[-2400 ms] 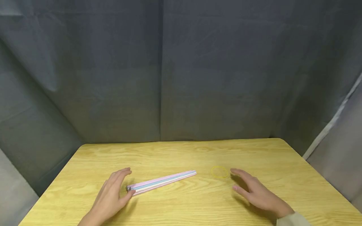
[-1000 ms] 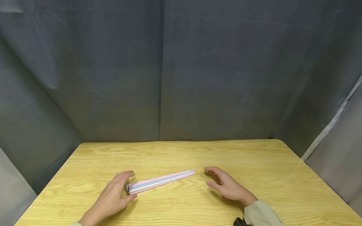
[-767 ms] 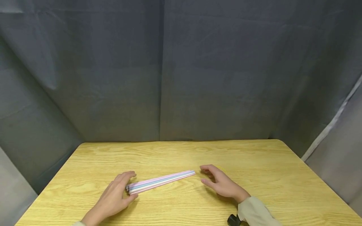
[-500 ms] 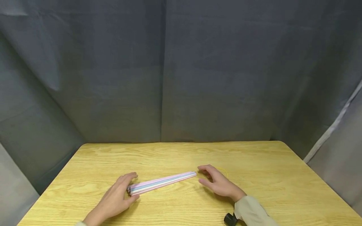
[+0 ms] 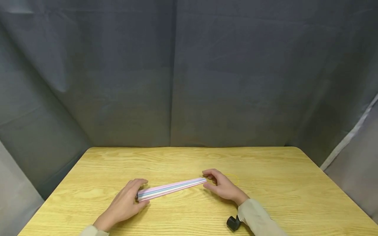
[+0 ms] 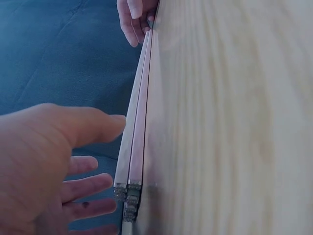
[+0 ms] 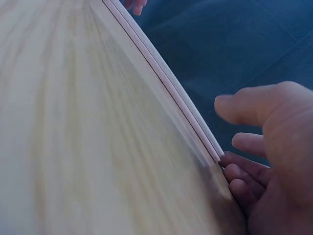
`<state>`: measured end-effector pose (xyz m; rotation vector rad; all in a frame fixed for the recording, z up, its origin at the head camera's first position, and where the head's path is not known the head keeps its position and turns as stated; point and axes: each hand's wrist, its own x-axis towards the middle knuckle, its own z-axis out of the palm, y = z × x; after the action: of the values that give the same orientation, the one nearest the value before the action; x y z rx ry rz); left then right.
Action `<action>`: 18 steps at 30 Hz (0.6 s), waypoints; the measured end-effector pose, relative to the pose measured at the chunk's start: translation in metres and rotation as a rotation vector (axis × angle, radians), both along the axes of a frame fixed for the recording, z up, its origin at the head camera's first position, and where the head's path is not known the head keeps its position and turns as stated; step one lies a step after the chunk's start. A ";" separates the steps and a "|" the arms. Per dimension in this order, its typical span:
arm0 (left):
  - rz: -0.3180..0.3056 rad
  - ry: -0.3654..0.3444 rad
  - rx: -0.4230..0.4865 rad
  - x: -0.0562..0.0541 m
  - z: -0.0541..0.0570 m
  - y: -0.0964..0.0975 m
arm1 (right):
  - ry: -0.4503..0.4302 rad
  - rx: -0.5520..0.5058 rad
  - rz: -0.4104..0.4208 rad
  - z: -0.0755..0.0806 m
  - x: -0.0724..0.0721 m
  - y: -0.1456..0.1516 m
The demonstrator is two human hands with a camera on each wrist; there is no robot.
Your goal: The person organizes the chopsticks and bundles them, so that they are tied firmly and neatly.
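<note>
A bundle of long thin sticks (image 5: 172, 189), in pastel pink, blue and white with rough dark grey ends on the left, lies slantwise on the table. My left hand (image 5: 125, 203) is spread around the grey ends, thumb on the near side and fingers on the far side. In the left wrist view its thumb (image 6: 98, 125) is beside the sticks (image 6: 134, 122). At the other end, my right hand (image 5: 222, 186) has a fingertip at the stick tips in the right wrist view, its thumb (image 7: 239, 105) held away. A thin yellow loop (image 5: 236, 178) lies partly hidden behind the right hand.
The wood-grain table (image 5: 165, 160) has rounded far corners. A dark grey curtain (image 5: 118, 82) hangs behind it and along the sides. Beside my right wrist is a small black cylindrical device (image 5: 233, 223).
My right hand has moved left from beyond the yellow loop to the right end of the sticks, partly covering the loop. My left hand has shifted slightly, staying around the grey ends.
</note>
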<state>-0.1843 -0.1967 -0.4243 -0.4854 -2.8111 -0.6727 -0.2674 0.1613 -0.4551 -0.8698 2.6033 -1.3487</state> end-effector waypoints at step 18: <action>-0.052 -0.006 0.006 -0.010 -0.008 -0.003 | 0.113 0.034 0.033 -0.002 -0.011 -0.017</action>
<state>-0.1938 -0.1996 -0.4319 -0.5573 -2.8099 -0.6943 -0.2783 0.1440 -0.4571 -1.0068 2.6738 -1.2792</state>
